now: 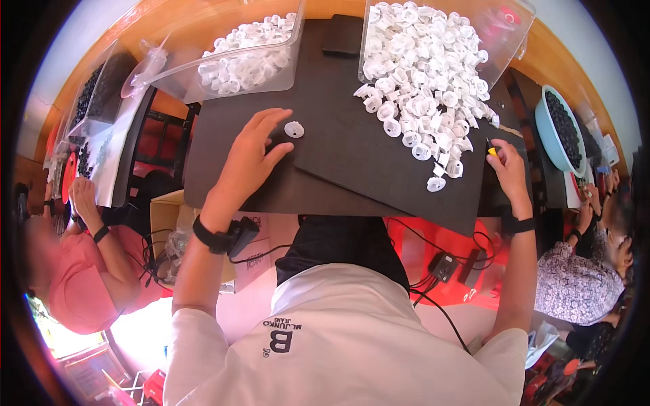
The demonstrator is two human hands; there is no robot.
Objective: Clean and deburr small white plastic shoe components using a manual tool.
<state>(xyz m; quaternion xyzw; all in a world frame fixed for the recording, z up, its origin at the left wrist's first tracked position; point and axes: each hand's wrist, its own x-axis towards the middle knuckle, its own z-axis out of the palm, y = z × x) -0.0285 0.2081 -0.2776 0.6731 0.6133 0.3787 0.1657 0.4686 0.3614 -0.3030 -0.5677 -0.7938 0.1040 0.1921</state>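
Observation:
My left hand (pixel 252 154) is over the dark tabletop, its fingers stretched and the thumb spread. Just beyond its fingertips is a single small round white plastic part (pixel 294 129), which the fingers do not grip. At the right, my right hand (pixel 509 170) is closed on a small yellow-handled tool (pixel 492 151) with a thin dark tip; its exact kind is not clear. Between the hands, a large heap of white plastic parts (pixel 423 88) spills toward me, with one part (pixel 436 183) lying at its near end.
A clear bin (pixel 298 51) with white parts stands at the far left, and another clear bin (pixel 518 34) lies behind the heap. A dark flat object (pixel 342 35) sits between them. A blue basin (pixel 550 128) of black parts is at right. Other people work on both sides.

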